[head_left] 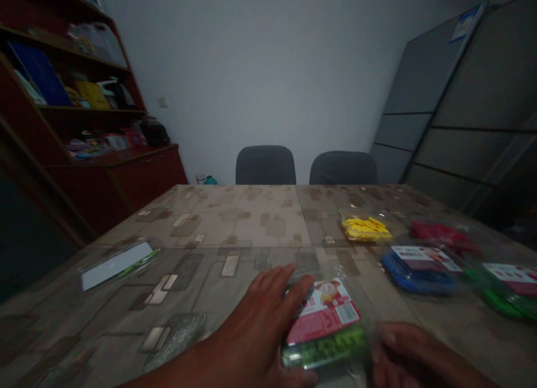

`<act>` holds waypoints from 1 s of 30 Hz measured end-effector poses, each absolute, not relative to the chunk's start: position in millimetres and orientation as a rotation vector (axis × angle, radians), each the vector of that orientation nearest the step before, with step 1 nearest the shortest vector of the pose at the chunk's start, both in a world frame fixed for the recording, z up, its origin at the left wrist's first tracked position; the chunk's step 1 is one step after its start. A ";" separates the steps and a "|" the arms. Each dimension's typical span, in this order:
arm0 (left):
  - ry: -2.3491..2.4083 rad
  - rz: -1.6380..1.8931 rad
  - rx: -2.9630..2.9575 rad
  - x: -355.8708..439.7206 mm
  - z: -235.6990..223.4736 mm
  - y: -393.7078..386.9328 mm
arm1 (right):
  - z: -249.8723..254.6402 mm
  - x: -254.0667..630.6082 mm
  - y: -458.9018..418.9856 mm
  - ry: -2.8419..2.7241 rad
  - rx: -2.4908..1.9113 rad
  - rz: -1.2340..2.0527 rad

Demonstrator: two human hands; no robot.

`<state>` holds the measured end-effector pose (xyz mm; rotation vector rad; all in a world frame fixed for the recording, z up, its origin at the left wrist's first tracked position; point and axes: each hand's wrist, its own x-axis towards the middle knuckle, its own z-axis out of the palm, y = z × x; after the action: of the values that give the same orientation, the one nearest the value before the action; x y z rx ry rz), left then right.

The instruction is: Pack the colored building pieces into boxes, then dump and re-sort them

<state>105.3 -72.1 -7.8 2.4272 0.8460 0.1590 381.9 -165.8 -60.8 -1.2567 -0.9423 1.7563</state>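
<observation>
A clear plastic clamshell box (323, 332) with green pieces inside is near the front edge of the view. Its label is red and white with a cartoon figure and a barcode. My left hand (264, 321) wraps around the left side of this box, thumb at the lower edge and fingers over the top. At the box's right edge, my right hand (411, 351) is closed, with thumb and curled fingers at the rim; its fingertips are dim and slightly blurred.
To the right sit clear boxes with yellow pieces (366, 229), red pieces (442, 235), blue pieces (415, 273) and green pieces (509, 290). A clear package with a white card (117, 265) lies at the left. Two grey chairs (265, 165) stand behind the patterned table (251, 209).
</observation>
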 end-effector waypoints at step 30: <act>0.833 0.708 1.178 96.3 -68.1 -39.9 | -40.6 354.9 -106.8 -1.034 -1.460 1.177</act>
<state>96.3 -39.9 -68.1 1.1780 0.8333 0.7079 354.9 -106.8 -40.6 -1.4604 -1.0340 1.1773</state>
